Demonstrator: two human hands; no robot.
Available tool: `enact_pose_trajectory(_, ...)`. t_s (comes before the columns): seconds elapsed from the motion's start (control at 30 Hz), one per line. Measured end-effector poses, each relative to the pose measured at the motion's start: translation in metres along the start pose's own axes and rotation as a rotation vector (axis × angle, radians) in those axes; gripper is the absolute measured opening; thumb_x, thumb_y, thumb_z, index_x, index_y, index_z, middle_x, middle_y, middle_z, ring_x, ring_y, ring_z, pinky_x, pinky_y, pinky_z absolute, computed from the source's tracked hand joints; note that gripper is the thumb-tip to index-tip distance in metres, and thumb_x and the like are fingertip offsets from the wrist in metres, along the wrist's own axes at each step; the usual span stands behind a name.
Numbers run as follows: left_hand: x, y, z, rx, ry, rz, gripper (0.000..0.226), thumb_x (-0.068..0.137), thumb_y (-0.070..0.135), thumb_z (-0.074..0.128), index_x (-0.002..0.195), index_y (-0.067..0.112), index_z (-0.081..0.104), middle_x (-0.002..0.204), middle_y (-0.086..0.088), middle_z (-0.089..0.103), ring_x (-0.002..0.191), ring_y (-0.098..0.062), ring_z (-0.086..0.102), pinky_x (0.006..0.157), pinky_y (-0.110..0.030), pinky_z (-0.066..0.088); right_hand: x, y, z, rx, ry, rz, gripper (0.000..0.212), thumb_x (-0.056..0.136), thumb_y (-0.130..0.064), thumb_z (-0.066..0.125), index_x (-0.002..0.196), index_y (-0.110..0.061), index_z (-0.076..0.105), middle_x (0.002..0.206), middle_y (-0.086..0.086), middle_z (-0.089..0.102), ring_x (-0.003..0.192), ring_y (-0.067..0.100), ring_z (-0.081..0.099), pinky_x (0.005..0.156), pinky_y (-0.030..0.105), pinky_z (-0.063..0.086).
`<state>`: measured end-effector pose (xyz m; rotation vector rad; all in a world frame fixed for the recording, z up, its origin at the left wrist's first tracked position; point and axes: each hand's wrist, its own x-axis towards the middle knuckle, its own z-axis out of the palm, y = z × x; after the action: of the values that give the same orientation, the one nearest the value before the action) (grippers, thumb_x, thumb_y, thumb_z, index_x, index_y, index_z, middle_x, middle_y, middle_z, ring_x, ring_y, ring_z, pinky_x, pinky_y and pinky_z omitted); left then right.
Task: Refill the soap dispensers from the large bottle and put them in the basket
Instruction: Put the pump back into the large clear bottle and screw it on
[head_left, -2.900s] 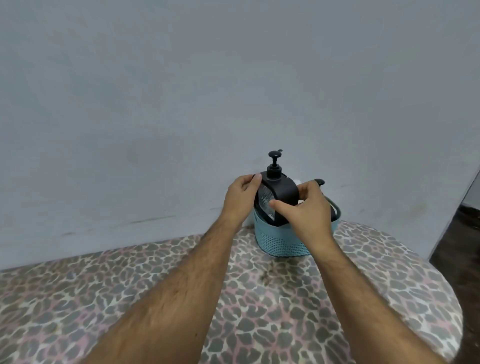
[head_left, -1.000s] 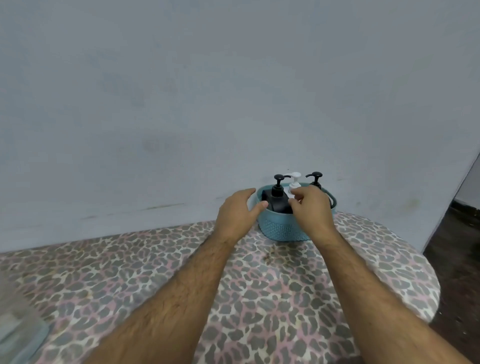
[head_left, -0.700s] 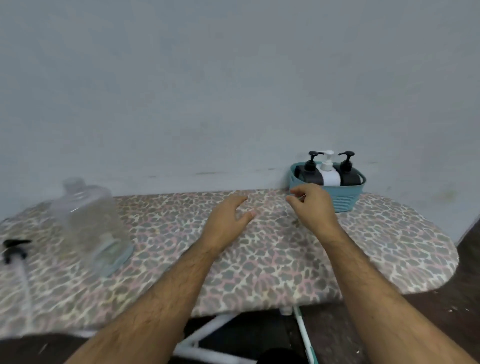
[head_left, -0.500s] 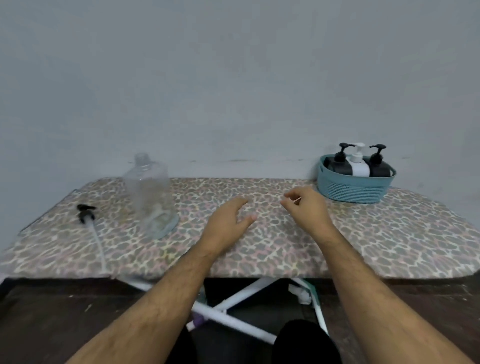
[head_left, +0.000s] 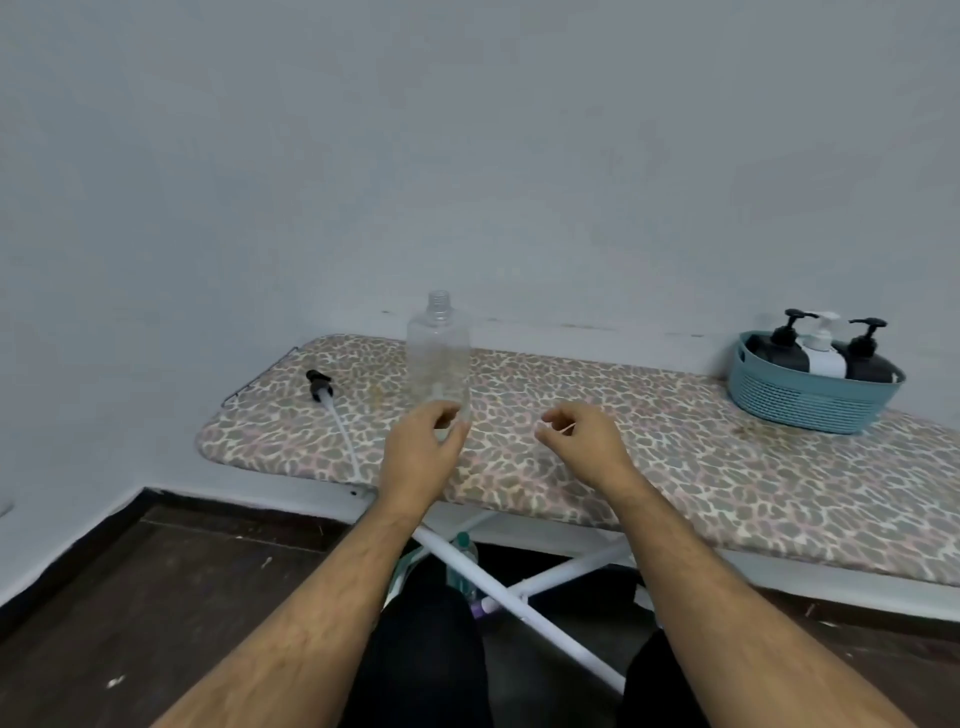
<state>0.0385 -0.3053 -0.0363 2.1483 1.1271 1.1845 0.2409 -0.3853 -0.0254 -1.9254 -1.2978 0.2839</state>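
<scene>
I count three pump dispensers, two black (head_left: 779, 349) and one white (head_left: 825, 356), in one ribbed teal basket (head_left: 800, 402) far right of my fingers. One clear plastic bottle (head_left: 438, 353) stands uncapped just beyond my left hand (head_left: 422, 452), its fingers loosely curled and holding nothing. My right hand (head_left: 584, 441) is likewise loose.

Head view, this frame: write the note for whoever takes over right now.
Left hand: loosely curled, empty, near the base of the large bottle; contact unclear.
Right hand: empty, loosely curled above the board.
Large bottle stands upright, uncapped, looks empty; its pump lies on the board beside it.
Done: three dispensers stand in the basket at the board's far right.
Left: possibly refit the pump to the bottle.
</scene>
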Motion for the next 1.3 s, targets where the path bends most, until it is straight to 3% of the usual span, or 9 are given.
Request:
enact_pose_trajectory(0.1, 0.009, -0.011, -0.01, -0.046, 0.157, -0.095, 0.024, 0.087, 0.036, 0.071, 0.103, 0.02, 0.063, 0.094, 0.007, 0.063, 0.086, -0.006, 0.059, 0.079, -0.03, 0.053, 0.011, -0.013, 0.012, 0.12, -0.037, 0.024, 0.029, 0.089, -0.027, 0.072, 0.115, -0.014, 0.068, 0.103, 0.002, 0.066, 0.087, 0.014, 0.063, 0.078, 0.031, 0.053)
enact_pose_trajectory(0.33, 0.045, -0.031, -0.005, -0.173, 0.055, -0.244, 0.086, 0.072, 0.047, 0.082, 0.143, 0.024, 0.04, 0.136, 0.005, 0.052, 0.118, -0.01, 0.051, 0.099, -0.039, 0.049, 0.04, -0.049, 0.037, 0.383, -0.166, 0.025, 0.048, 0.096, -0.011, 0.062, 0.141, -0.021, 0.048, 0.136, 0.006, 0.055, 0.113, 0.021, 0.06, 0.091, 0.037, 0.054)
enact_pose_trajectory(0.5, 0.062, -0.035, 0.005, -0.266, 0.011, -0.269, 0.082, 0.075, 0.035, 0.084, 0.143, 0.025, 0.039, 0.13, 0.004, 0.058, 0.112, -0.013, 0.057, 0.09, -0.034, 0.053, 0.059, -0.066, 0.05, 0.477, -0.227, 0.002, 0.061, 0.099, -0.004, 0.053, 0.153, -0.023, 0.032, 0.149, 0.005, 0.044, 0.128, 0.018, 0.049, 0.091, 0.027, 0.047)
enact_pose_trajectory(0.6, 0.07, -0.037, 0.008, -0.398, -0.077, -0.261, 0.07, 0.082, 0.026, 0.079, 0.141, 0.022, 0.041, 0.132, -0.001, 0.057, 0.114, -0.013, 0.058, 0.084, -0.024, 0.051, 0.065, -0.067, 0.049, 0.538, -0.238, -0.004, 0.063, 0.098, -0.003, 0.056, 0.152, -0.019, 0.03, 0.133, -0.003, 0.047, 0.106, 0.0, 0.054, 0.071, 0.01, 0.047)
enact_pose_trajectory(0.73, 0.076, -0.034, 0.013, -0.54, -0.312, -0.228, 0.067, 0.091, 0.024, 0.068, 0.148, 0.027, 0.033, 0.139, 0.0, 0.052, 0.126, -0.015, 0.053, 0.1, -0.038, 0.05, 0.073, -0.054, 0.036, 0.564, -0.227, -0.002, 0.077, 0.086, -0.007, 0.074, 0.15, -0.019, 0.033, 0.141, 0.003, 0.049, 0.122, 0.013, 0.054, 0.093, 0.027, 0.048)
enact_pose_trajectory(0.83, 0.08, -0.031, 0.017, -0.577, -0.425, -0.219, 0.066, 0.094, 0.024, 0.063, 0.15, 0.034, 0.031, 0.147, 0.002, 0.047, 0.133, -0.015, 0.048, 0.105, -0.049, 0.046, 0.075, -0.038, 0.018, 0.564, -0.246, 0.016, 0.077, 0.081, -0.004, 0.079, 0.145, -0.021, 0.039, 0.131, 0.008, 0.059, 0.113, 0.019, 0.063, 0.086, 0.029, 0.053)
enact_pose_trajectory(1.03, 0.074, -0.03, 0.017, -0.57, -0.526, -0.197, 0.075, 0.094, 0.018, 0.064, 0.155, 0.026, 0.023, 0.155, 0.001, 0.037, 0.141, -0.016, 0.038, 0.115, -0.042, 0.036, 0.066, -0.023, 0.011, 0.542, -0.304, 0.007, 0.067, 0.077, -0.001, 0.081, 0.131, -0.024, 0.047, 0.124, 0.004, 0.064, 0.114, 0.021, 0.064, 0.096, 0.039, 0.055)
enact_pose_trajectory(1.17, 0.076, -0.032, -0.005, -0.489, -0.38, -0.217, 0.067, 0.09, 0.025, 0.07, 0.149, 0.021, 0.038, 0.139, 0.002, 0.052, 0.128, -0.014, 0.051, 0.105, -0.033, 0.046, 0.062, -0.027, 0.017, 0.519, -0.288, -0.023, 0.059, 0.08, -0.003, 0.079, 0.126, -0.025, 0.048, 0.121, 0.003, 0.064, 0.11, 0.02, 0.066, 0.096, 0.043, 0.055)
enact_pose_trajectory(1.3, 0.087, -0.05, -0.037, -0.232, 0.057, -0.295, 0.036, 0.094, 0.032, 0.063, 0.126, 0.016, 0.062, 0.108, 0.007, 0.063, 0.098, -0.006, 0.061, 0.072, -0.012, 0.045, 0.061, -0.03, 0.02, 0.493, -0.263, -0.027, 0.059, 0.081, -0.007, 0.079, 0.127, -0.027, 0.048, 0.121, -0.001, 0.064, 0.109, 0.017, 0.066, 0.093, 0.043, 0.056)
